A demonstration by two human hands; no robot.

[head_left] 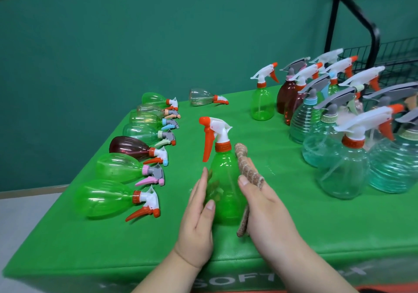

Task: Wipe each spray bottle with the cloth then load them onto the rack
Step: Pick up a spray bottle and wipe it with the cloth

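A green spray bottle (224, 179) with an orange and white trigger head stands upright in the middle of the green table (282, 229). My left hand (196, 215) holds its left side, fingers behind it and thumb in front. My right hand (264, 204) presses a brown cloth (247, 168) flat against the bottle's right side, the thumb on the bottle's front. The black wire rack (384, 57) stands at the far right, behind the table.
Several bottles lie on their sides in a row at the left (126, 166), and one clear bottle (203, 98) lies further back. Several upright bottles crowd the right side (343, 148), with a lone green one (262, 105) behind. A green wall lies beyond.
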